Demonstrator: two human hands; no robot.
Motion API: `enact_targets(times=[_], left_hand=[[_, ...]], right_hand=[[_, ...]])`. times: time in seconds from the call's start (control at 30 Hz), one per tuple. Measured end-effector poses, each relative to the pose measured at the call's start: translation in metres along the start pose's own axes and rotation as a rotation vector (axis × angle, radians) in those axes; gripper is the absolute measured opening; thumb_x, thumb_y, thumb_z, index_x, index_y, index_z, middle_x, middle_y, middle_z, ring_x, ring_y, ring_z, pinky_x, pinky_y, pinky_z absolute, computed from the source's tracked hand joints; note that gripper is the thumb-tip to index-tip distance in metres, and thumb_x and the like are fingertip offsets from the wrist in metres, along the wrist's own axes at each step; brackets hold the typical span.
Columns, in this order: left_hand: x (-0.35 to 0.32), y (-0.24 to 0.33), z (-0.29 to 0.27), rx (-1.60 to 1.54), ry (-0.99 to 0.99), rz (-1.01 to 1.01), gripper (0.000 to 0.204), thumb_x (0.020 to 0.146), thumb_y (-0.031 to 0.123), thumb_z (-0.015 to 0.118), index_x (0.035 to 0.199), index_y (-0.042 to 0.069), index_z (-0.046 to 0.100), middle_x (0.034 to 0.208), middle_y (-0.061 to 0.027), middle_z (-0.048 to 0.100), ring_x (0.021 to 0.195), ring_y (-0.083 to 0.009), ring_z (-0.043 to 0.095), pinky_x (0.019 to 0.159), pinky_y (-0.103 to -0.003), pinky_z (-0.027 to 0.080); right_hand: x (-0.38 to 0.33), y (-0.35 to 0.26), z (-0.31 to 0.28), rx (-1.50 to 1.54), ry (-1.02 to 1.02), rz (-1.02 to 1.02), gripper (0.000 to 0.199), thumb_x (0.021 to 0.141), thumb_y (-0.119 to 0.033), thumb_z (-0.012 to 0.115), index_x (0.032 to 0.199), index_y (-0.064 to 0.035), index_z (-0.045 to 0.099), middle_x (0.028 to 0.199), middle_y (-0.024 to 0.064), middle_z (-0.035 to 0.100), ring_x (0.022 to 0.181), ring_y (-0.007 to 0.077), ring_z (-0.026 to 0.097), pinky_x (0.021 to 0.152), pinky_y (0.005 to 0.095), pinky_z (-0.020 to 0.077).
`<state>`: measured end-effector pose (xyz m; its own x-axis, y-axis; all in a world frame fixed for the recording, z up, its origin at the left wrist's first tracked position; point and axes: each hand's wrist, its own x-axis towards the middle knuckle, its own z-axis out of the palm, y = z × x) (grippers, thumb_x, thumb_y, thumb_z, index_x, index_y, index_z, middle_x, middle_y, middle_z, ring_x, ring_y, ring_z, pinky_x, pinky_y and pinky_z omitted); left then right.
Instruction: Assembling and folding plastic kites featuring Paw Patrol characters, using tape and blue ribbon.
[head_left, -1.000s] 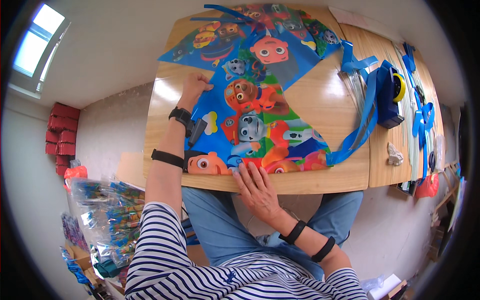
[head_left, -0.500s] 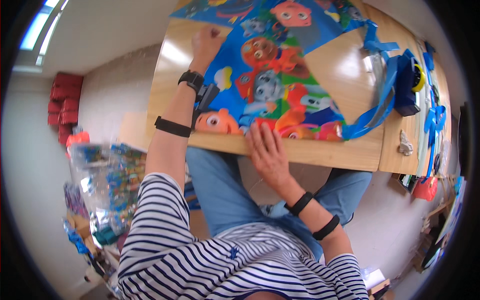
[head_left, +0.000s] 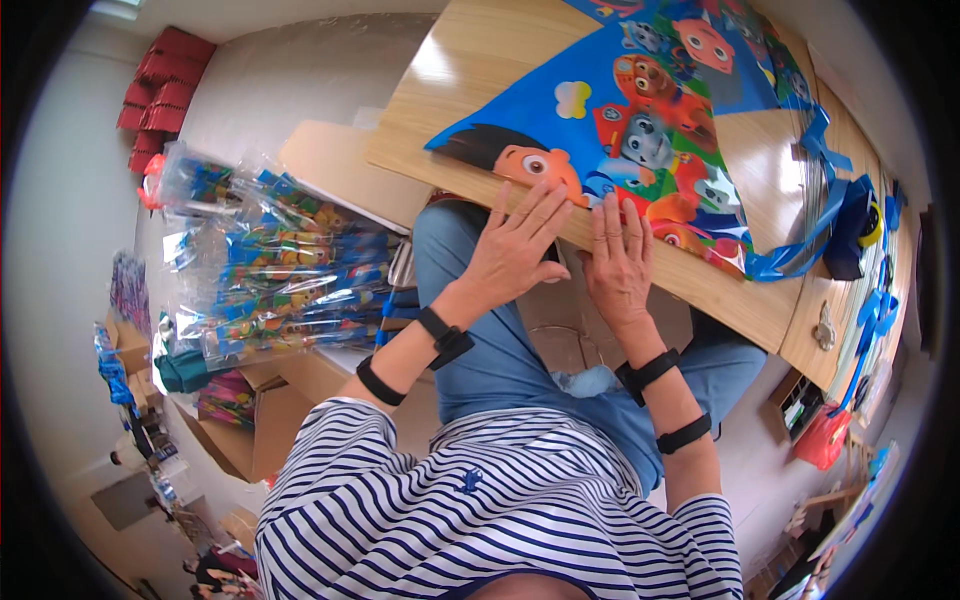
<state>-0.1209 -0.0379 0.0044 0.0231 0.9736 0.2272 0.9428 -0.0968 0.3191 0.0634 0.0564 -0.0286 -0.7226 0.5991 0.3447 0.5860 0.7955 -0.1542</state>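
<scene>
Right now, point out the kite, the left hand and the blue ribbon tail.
kite (head_left: 640, 120): head view, on its printed blue sheet near the middle.
left hand (head_left: 510, 255): head view, on the back of the hand.
blue ribbon tail (head_left: 815, 215): head view, on the strip trailing from the kite's right corner.

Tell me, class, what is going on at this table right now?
A seated person in a striped top presses both hands flat on the near edge of a colourful cartoon-printed kite spread on a wooden table. The left hand and the right hand lie side by side, fingers spread. Blue ribbon tails trail off to the right. Bagged kites are stacked at the left.
</scene>
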Motion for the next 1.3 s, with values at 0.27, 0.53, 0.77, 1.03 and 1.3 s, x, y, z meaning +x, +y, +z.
enact_targets(times=[0.27,0.53,0.77,1.03,1.3], left_hand=[[0.0,-0.019,0.004,-0.039,0.019,0.037,0.096,0.076,0.062,0.066,0.154,0.009,0.042,0.16,-0.0074,0.041,0.152,-0.0243,0.031,0.125,-0.06,0.009],[-0.003,-0.037,-0.005,-0.038,-0.019,0.044,0.094,0.078,0.059,0.068,0.156,0.015,0.04,0.162,-0.0003,0.04,0.149,-0.0191,0.036,0.121,-0.069,0.004],[-0.019,-0.074,-0.014,0.013,0.014,-0.022,0.095,0.079,0.064,0.064,0.157,0.018,0.038,0.162,-0.0012,0.039,0.149,-0.0205,0.037,0.12,-0.07,0.003],[-0.04,-0.119,-0.03,0.134,0.081,-0.147,0.092,0.081,0.068,0.061,0.154,0.015,0.043,0.159,-0.0039,0.044,0.149,-0.0217,0.036,0.122,-0.065,0.003],[-0.049,-0.129,-0.051,0.206,0.153,-0.282,0.091,0.083,0.066,0.066,0.15,0.008,0.049,0.157,-0.0111,0.047,0.15,-0.0267,0.036,0.122,-0.063,0.005]], right_hand=[[0.001,-0.002,0.004,-0.015,0.021,0.006,0.078,0.078,-0.018,0.075,0.149,-0.0041,0.046,0.157,0.0128,0.044,0.147,0.0349,0.037,0.121,0.0517,0.0271],[0.003,-0.001,0.0,-0.036,0.019,-0.011,0.075,0.077,-0.016,0.076,0.147,-0.0051,0.05,0.156,0.0133,0.045,0.145,0.0357,0.04,0.119,0.0512,0.0314],[0.003,0.0,0.001,-0.038,0.029,-0.014,0.073,0.077,-0.013,0.075,0.146,-0.0042,0.052,0.154,0.0136,0.048,0.144,0.0363,0.04,0.118,0.0519,0.0337],[0.003,-0.002,0.002,-0.04,0.032,-0.013,0.071,0.077,-0.011,0.072,0.145,-0.0044,0.052,0.156,0.0132,0.047,0.145,0.0359,0.04,0.119,0.0514,0.0329],[-0.001,-0.004,0.001,-0.047,0.02,0.031,0.069,0.08,-0.011,0.067,0.147,-0.0053,0.05,0.156,0.0137,0.046,0.146,0.0353,0.039,0.12,0.0516,0.0305]])
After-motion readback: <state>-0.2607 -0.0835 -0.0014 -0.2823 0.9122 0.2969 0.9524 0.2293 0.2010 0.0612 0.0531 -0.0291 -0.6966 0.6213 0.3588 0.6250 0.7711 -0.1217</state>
